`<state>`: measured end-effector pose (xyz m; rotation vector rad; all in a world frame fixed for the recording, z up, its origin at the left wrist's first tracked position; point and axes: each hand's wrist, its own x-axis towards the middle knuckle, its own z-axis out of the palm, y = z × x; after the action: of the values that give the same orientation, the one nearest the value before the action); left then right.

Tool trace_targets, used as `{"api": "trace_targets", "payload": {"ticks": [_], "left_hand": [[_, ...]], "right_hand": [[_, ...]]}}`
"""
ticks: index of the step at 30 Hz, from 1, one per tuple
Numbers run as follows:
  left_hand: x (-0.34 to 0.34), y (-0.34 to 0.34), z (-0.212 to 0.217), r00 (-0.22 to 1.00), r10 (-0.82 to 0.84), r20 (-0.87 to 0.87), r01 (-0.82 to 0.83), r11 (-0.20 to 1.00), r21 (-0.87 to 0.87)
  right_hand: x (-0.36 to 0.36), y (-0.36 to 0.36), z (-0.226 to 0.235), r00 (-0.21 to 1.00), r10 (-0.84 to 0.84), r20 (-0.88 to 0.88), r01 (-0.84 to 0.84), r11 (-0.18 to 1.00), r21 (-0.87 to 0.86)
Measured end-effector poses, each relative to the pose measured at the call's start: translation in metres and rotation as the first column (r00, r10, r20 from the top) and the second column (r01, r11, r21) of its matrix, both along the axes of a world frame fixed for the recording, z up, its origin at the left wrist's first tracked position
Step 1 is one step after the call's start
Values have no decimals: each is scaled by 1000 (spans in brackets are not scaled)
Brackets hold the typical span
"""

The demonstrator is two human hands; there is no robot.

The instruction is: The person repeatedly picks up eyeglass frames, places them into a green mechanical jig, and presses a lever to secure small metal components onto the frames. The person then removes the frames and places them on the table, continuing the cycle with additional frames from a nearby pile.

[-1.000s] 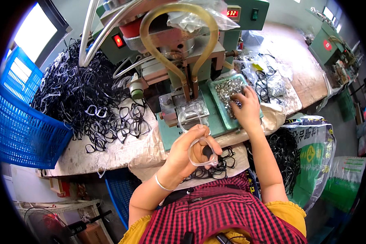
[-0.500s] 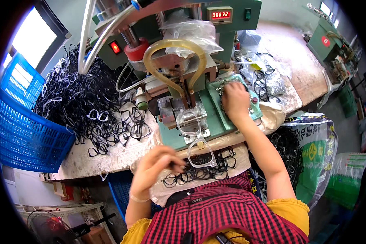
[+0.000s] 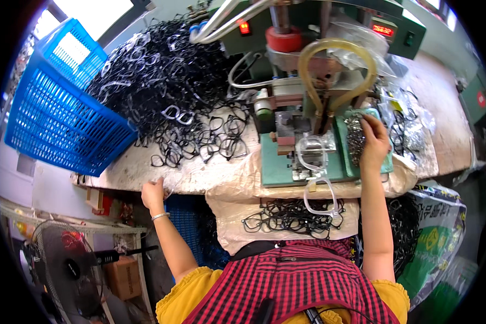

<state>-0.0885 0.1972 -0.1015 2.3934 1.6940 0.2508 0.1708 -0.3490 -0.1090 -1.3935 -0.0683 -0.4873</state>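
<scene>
Left hand (image 3: 154, 193): at the near edge of the bench (image 3: 210, 173), left of the machine; fingers curled on the edge; whether the grip holds anything cannot be told.
Right hand (image 3: 373, 141): reaches far over the green tray (image 3: 386, 164), fingers bent down into the small metal parts (image 3: 355, 137); grip narrow, what it pinches cannot be told.
Tray: sits on the right of the machine base and holds a heap of small silvery parts.
Clear frame (image 3: 312, 154): lies on the machine base (image 3: 278, 164), just left of the tray, lenses side by side, long axis running left to right.
Second clear frame (image 3: 323, 197): hangs over the near bench edge, below the first, long axis running roughly near to far.
Crate (image 3: 65, 113): blue plastic, tipped on its side at the far left, open mouth toward the pile.
Pile (image 3: 167, 92): black frames spilling from the crate across the bench toward the machine.
Near frames (image 3: 291, 218): black, in a loose heap on the cloth at the person's lap.
Machine (image 3: 318, 65): green press at far centre, with a yellowish hose loop and red lamps.
Bags (image 3: 410, 119): clear plastic, right of the tray, with dark frames inside.
Bench: covered in worn pale sheeting.
Room: a fan (image 3: 65, 264) stands on the floor at near left; a green sack (image 3: 437, 237) at near right.
</scene>
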Motion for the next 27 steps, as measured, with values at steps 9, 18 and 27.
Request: {"api": "trace_targets", "payload": {"ticks": [9,18,27], "left_hand": [[25,-22,-32,828,-104,551,347,867,-358],[126,-72,-29,447,-46,894,633,722,-279],[131,-232,80,-242,113,964,912,366,186]], "right_hand": [[-60,-50,4,972,-139,-190,104,978,-183],[-55,37,87,973,203,110,-152,921,-359],[-62,63,78,948,317,-30,-317,949,8]]}}
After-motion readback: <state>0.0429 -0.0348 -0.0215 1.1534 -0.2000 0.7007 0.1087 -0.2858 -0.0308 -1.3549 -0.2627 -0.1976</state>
